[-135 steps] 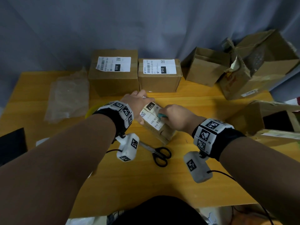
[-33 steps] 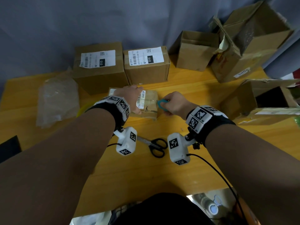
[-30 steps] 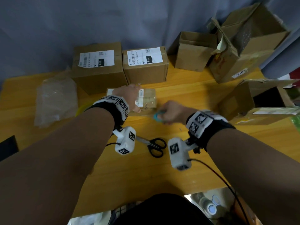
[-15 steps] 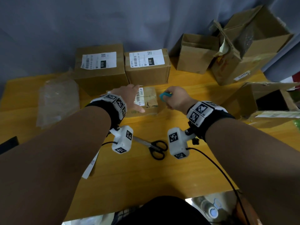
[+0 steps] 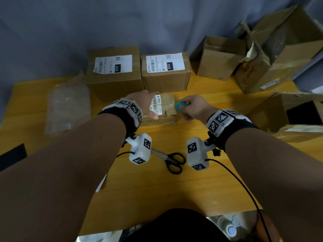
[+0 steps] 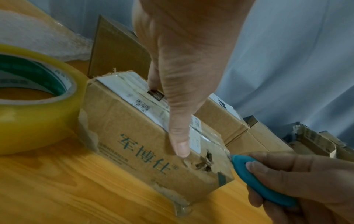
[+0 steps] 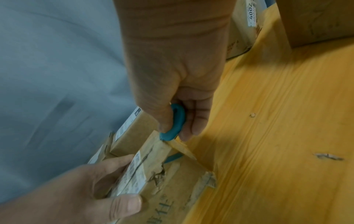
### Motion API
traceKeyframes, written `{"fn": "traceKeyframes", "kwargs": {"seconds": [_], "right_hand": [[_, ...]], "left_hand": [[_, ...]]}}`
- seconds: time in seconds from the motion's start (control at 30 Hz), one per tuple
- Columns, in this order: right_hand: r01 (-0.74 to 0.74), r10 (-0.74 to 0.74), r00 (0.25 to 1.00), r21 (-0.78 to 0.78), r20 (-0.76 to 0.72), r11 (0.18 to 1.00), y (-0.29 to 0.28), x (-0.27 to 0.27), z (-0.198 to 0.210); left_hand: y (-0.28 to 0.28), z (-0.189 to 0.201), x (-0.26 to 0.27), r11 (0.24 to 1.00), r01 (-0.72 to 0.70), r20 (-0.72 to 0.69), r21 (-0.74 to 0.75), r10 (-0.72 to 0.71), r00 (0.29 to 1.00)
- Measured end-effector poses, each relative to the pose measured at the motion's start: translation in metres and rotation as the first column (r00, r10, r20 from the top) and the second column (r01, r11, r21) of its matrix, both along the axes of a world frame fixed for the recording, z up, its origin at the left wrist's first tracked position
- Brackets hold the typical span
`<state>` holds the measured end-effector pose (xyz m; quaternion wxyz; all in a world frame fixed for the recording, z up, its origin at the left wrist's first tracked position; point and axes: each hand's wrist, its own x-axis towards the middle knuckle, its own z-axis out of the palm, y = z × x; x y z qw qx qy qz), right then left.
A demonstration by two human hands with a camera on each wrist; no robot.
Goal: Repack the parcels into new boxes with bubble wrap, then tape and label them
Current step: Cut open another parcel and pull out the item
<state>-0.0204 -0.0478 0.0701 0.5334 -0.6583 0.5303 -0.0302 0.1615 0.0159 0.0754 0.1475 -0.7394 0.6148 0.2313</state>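
Note:
A small worn cardboard parcel [image 5: 165,109] with a white label lies flat on the yellow table [image 5: 157,193]. My left hand [image 5: 147,104] grips its left end, thumb [image 6: 180,145] down the front face and fingers over the top. My right hand [image 5: 194,108] holds a small teal cutter [image 5: 180,106], pinched between thumb and fingers. In the right wrist view the cutter [image 7: 175,123] has its tip at the taped top edge of the parcel [image 7: 172,181] at its right end. Torn tape shows there.
Two labelled sealed boxes [image 5: 113,74] [image 5: 165,74] stand just behind the parcel. Opened boxes [image 5: 218,58] [image 5: 283,53] [image 5: 297,112] crowd the right. Bubble wrap [image 5: 68,105] lies left, a tape roll [image 6: 34,97] beside the parcel, and black scissors [image 5: 173,161] near me.
The parcel, earlier tilted up in both hands, now lies flat. My right hand dipped to the parcel's front corner, then brought the cutter up to its right top edge.

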Motion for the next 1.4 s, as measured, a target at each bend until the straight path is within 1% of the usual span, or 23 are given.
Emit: {"fn": "traceKeyframes", "kwargs": {"seconds": [0.07, 0.2, 0.27, 0.33, 0.4, 0.43, 0.47, 0.53, 0.57, 0.63, 0.67, 0.7, 0.77, 0.8, 0.87, 0.97, 1.07, 1.17, 1.23, 1.4], "right_hand": [[-0.053, 0.053, 0.998, 0.008, -0.030, 0.999, 0.000, -0.003, 0.003], [-0.149, 0.144, 0.979, -0.023, -0.147, 0.989, -0.001, -0.014, -0.002], [-0.231, 0.208, 0.939, -0.052, -0.275, 0.972, -0.001, -0.017, -0.009], [-0.290, 0.251, 0.890, -0.048, -0.381, 0.956, 0.000, -0.018, -0.016], [-0.312, 0.269, 0.871, -0.041, -0.411, 0.949, 0.003, -0.019, -0.025], [-0.307, 0.262, 0.875, -0.049, -0.407, 0.951, 0.003, -0.018, -0.029], [-0.267, 0.226, 0.894, -0.054, -0.387, 0.962, 0.004, -0.018, -0.032], [-0.171, 0.141, 0.929, -0.059, -0.343, 0.984, 0.001, -0.019, -0.036], [-0.162, 0.127, 0.929, -0.073, -0.348, 0.984, -0.001, -0.018, -0.037], [-0.202, 0.135, 0.919, -0.149, -0.370, 0.968, -0.004, -0.014, -0.035], [-0.195, 0.126, 0.938, -0.189, -0.322, 0.963, -0.004, -0.010, -0.032], [-0.161, 0.110, 0.965, -0.206, -0.238, 0.965, -0.004, -0.005, -0.027], [-0.080, 0.068, 0.993, -0.133, -0.096, 0.988, 0.001, 0.010, -0.018], [-0.068, 0.061, 0.995, -0.083, -0.074, 0.994, 0.003, 0.018, -0.016], [-0.096, 0.090, 0.990, -0.053, -0.112, 0.994, 0.008, 0.031, -0.018], [-0.048, 0.041, 0.990, -0.049, -0.137, 0.998, 0.010, 0.039, -0.026], [-0.037, 0.033, 0.991, -0.029, -0.133, 0.999, 0.007, 0.037, -0.027], [-0.056, 0.052, 0.990, -0.026, -0.131, 0.998, 0.001, 0.035, -0.027], [-0.051, 0.048, 0.989, -0.013, -0.137, 0.999, -0.001, 0.036, -0.027], [-0.003, 0.006, 0.990, 0.017, -0.144, 1.000, -0.002, 0.040, -0.026]], "left_hand": [[0.000, 0.002, -0.001, 1.000, 0.003, 0.007, 0.003, -0.003, 1.000], [0.001, 0.003, 0.000, 1.000, 0.012, 0.030, -0.012, -0.011, 0.999], [0.001, 0.002, 0.001, 1.000, 0.017, 0.062, -0.023, -0.016, 0.998], [0.002, 0.002, 0.002, 0.998, 0.044, 0.108, -0.037, -0.040, 0.993], [0.001, 0.001, 0.002, 0.995, 0.091, 0.149, -0.049, -0.082, 0.985], [0.000, 0.002, 0.003, 0.992, 0.109, 0.162, -0.056, -0.099, 0.982], [-0.001, 0.002, 0.005, 0.991, 0.117, 0.159, -0.062, -0.105, 0.982], [-0.003, 0.002, 0.011, 0.993, 0.095, 0.087, -0.068, -0.089, 0.992], [-0.003, 0.002, 0.014, 0.995, 0.079, 0.036, -0.067, -0.076, 0.996], [0.000, 0.000, 0.019, 0.997, 0.039, -0.036, -0.066, -0.041, 0.998], [0.001, -0.002, 0.020, 0.997, 0.004, -0.068, -0.072, -0.009, 0.998], [0.003, -0.004, 0.022, 0.996, -0.034, -0.100, -0.077, 0.026, 0.995], [0.004, -0.007, 0.023, 0.994, -0.069, -0.135, -0.089, 0.056, 0.989], [0.004, -0.008, 0.023, 0.994, -0.065, -0.133, -0.093, 0.052, 0.990], [0.003, -0.007, 0.023, 0.995, -0.035, -0.112, -0.098, 0.024, 0.993], [0.003, -0.004, 0.020, 0.993, 0.029, -0.059, -0.111, -0.036, 0.998], [-0.001, -0.001, 0.017, 0.986, 0.155, 0.044, -0.065, -0.152, 0.987], [-0.005, 0.004, 0.013, 0.962, 0.271, 0.168, -0.016, -0.265, 0.950], [-0.006, 0.004, 0.010, 0.955, 0.295, 0.213, 0.000, -0.289, 0.933], [-0.014, -0.002, 0.004, 0.958, 0.288, 0.226, 0.006, -0.282, 0.933]]}}
